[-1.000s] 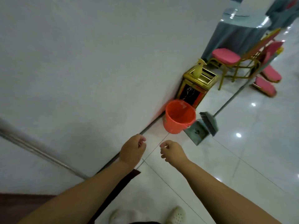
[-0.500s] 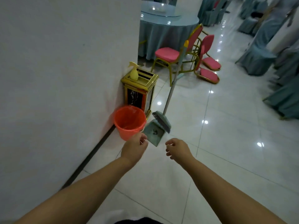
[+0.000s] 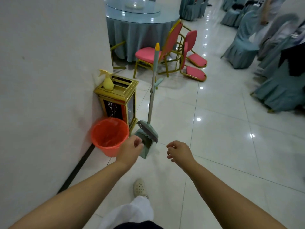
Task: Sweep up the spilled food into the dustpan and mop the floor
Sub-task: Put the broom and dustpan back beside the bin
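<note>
A teal broom with a yellow-tipped handle stands upright on the white tiled floor, its head clipped over a teal dustpan. Both stand next to an orange bucket by the wall. My left hand reaches forward with loosely curled fingers and holds nothing; it overlaps the dustpan's left edge in view. My right hand hangs to the right of the dustpan, fingers loosely curled and empty. No spilled food or mop shows.
A gold bin with a yellow spray bottle on top stands against the wall. Behind are a round table, one upright pink chair and tipped pink chairs. Covered chairs line the right. My foot is on the tiles.
The view has swung away from the wall toward the hall and closer to the broom and dustpan. Both hands stay raised and empty; a foot now shows below.
</note>
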Demonstrator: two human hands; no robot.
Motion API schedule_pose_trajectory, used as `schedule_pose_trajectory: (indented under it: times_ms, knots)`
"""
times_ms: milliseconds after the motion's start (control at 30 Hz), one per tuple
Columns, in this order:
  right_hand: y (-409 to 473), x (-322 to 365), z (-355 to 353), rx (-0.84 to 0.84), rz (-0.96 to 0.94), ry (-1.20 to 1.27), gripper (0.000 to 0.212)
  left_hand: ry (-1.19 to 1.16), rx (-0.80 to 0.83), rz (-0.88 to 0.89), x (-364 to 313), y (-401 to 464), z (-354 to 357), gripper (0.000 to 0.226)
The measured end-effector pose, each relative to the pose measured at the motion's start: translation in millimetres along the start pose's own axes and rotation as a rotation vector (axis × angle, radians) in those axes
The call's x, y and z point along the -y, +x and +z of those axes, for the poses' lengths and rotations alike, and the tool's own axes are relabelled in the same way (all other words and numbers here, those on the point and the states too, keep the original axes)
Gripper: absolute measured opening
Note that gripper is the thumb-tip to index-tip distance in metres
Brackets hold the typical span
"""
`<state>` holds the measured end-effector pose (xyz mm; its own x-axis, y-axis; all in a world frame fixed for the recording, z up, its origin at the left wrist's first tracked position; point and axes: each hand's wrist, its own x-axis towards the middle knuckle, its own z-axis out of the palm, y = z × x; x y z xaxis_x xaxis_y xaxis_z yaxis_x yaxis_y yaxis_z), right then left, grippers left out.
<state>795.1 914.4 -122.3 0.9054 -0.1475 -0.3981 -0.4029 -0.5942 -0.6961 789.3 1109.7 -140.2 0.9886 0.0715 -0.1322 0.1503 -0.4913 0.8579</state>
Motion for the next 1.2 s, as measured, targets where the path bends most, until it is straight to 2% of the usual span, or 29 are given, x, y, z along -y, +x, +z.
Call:
schedule_pose_trajectory:
  times_ms: [167,467,833,1000,1200]
  knots:
    - [76.8,25.6,-33.3,-0.015,0.027,-0.010,0.023,-0.067,0.027,-0.044,-25.2,86.1,22.7,0.004]
    - [223.1,95.5,-63.4,0.015,-0.006,-0.038,0.021,-0.038,-0.044,-0.066,-53.1,243.5,18.5,0.009]
    - [336.8,130.2,-86.4,0.083,-0.029,-0.094,0.022,-0.090,-0.145,-0.106,-75.3,340.4,27.6,0.018]
    - [397.9,141.2,-97.3,0.131,-0.120,-0.197,0.025,-0.122,-0.246,-0.104,-102.9,389.3,37.5,0.029]
    - [469.0,164.9,-106.6,0.177,-0.372,-0.409,0.032,-0.184,-0.402,-0.151,-139.2,435.8,53.2,0.040]
